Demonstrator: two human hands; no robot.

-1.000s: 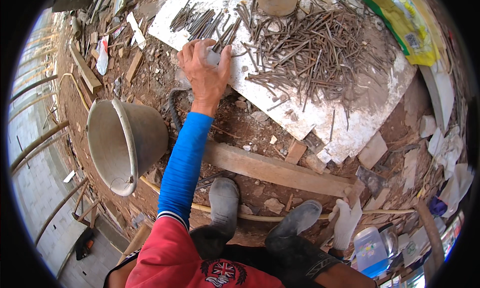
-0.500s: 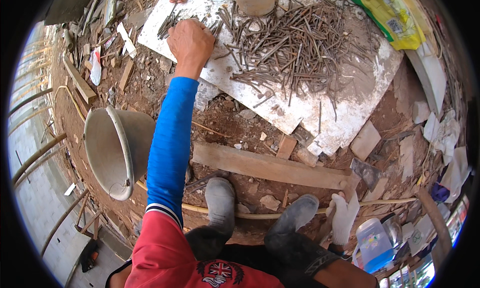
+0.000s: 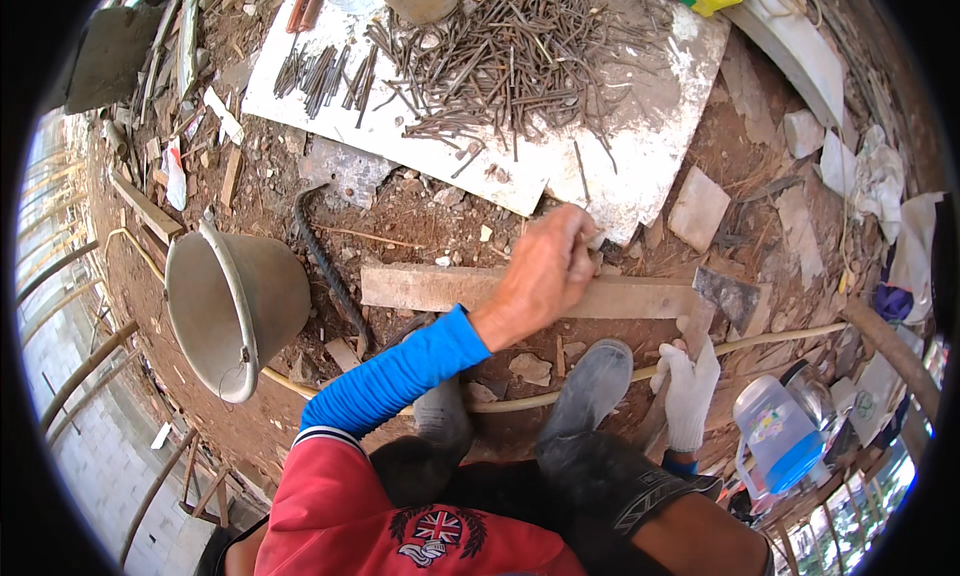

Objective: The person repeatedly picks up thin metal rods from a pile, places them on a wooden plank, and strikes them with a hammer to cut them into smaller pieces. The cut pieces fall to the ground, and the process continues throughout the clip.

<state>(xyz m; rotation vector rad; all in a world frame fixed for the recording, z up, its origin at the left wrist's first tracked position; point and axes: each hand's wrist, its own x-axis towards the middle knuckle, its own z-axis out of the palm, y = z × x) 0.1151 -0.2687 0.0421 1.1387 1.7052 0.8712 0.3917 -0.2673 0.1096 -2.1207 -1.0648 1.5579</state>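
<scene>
My left hand (image 3: 552,264), bare below a blue sleeve, is over the middle of a wooden plank (image 3: 430,287) lying on the ground. Its fingers are pinched together; a small greyish bit shows at the fingertips, too little to name. In a white glove, my right hand (image 3: 690,391) is closed around the wooden handle of a hatchet-like tool (image 3: 728,298), whose dark, wedge-shaped metal head rests by the plank's right end. Beyond the plank, a heap of rusty nails (image 3: 500,61) covers much of a white board (image 3: 640,181). Smaller bunches of nails (image 3: 322,81) lie lined up at its left.
A grey bucket (image 3: 275,286) stands at left, beside a dark bent bar (image 3: 330,266). My boots (image 3: 597,381) are near a long thin pole (image 3: 500,406). A clear jug with a blue base (image 3: 780,436) is at lower right. Rubble and wood scraps litter the soil.
My left hand has come back from the nails at the board's left to the plank, bending at the elbow. The view has shifted; my right hand keeps its hold on the tool.
</scene>
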